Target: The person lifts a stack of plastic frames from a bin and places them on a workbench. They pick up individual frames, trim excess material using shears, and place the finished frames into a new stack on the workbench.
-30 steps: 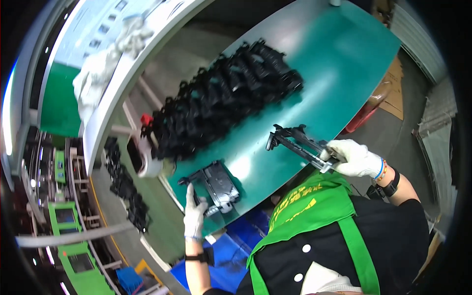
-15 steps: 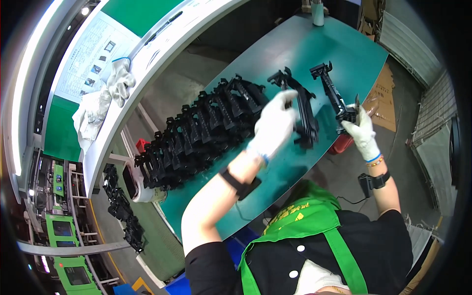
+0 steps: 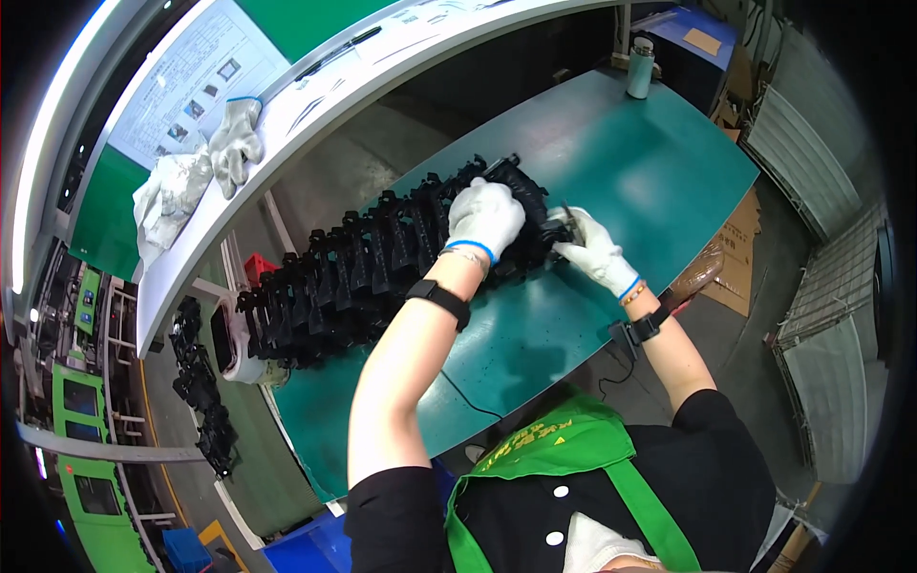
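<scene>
Fingers point(image 3: 585, 225) of our right hand point(image 3: 600, 254) close round the lower end of a black part point(image 3: 525, 191), which lies to their left; our left hand point(image 3: 488, 218) covers the row point(image 3: 368, 263) beside it, fingertips hidden, so we cannot tell its grip.

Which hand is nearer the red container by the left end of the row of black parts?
Left. The left hand is right of the red container, over the black parts near the row's right end; the right hand is farther right, at that end.
</scene>
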`<state>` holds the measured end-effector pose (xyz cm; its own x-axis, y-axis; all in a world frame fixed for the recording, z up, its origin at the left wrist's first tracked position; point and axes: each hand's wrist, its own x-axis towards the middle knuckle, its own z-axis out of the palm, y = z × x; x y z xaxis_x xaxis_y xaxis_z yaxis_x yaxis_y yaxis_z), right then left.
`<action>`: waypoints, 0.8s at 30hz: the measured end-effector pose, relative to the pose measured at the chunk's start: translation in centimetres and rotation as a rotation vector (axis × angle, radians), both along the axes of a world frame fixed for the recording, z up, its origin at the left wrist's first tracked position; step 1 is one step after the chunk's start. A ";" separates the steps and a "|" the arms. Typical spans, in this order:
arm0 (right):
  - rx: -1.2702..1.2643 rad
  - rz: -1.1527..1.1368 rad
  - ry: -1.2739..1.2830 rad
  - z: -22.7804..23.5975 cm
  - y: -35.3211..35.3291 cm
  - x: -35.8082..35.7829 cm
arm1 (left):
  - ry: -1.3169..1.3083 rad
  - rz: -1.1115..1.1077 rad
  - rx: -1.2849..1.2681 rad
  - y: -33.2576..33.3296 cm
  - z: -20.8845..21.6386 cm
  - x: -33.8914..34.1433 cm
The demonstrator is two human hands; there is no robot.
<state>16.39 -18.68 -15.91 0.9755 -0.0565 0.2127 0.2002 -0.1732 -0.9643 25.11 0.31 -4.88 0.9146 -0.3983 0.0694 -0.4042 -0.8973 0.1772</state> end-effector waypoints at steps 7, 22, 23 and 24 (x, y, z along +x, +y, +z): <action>-0.280 0.133 0.093 2.8 -0.8 -0.4 | -0.236 -0.313 -0.275 8.6 3.8 -12.0; -0.475 0.698 0.163 6.7 21.5 -10.7 | -0.083 0.731 -0.177 32.6 -5.6 -31.8; -0.537 0.831 0.023 5.7 24.3 -10.4 | -0.065 0.723 -0.168 33.2 -5.8 -32.6; -0.597 0.960 -0.123 4.8 26.8 -10.3 | -0.075 0.753 -0.165 33.7 -5.9 -33.6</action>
